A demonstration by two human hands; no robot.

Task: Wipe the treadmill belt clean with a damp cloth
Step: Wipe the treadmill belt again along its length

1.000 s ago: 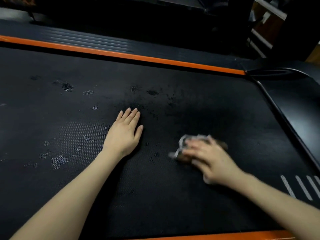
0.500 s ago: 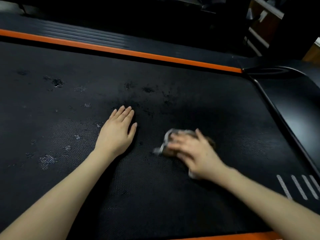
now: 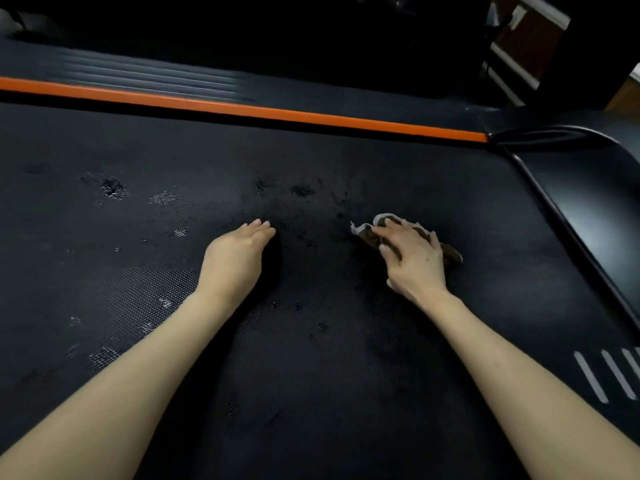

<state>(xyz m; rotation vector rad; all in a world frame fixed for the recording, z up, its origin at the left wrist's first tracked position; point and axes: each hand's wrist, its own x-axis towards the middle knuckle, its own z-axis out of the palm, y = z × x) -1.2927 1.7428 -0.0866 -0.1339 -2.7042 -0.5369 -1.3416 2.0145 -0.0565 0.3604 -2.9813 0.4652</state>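
The black textured treadmill belt (image 3: 346, 375) fills most of the head view, with wet patches and pale specks across its left and middle. My right hand (image 3: 414, 259) presses a crumpled brown cloth (image 3: 372, 233) with a pale edge flat on the belt, right of centre. The cloth shows in front of my fingers and behind the back of my hand. My left hand (image 3: 237, 259) rests on the belt to the left of the cloth, fingers together and bent slightly, holding nothing.
An orange stripe (image 3: 242, 109) runs along the far side rail, with a ribbed black footboard (image 3: 138, 76) beyond it. A glossy black motor cover (image 3: 585, 209) borders the belt on the right. White slanted stripes (image 3: 606, 375) mark the near right.
My right hand has slid the cloth away from me, toward the far side of the belt. My left hand has stayed put, its fingers now closer together.
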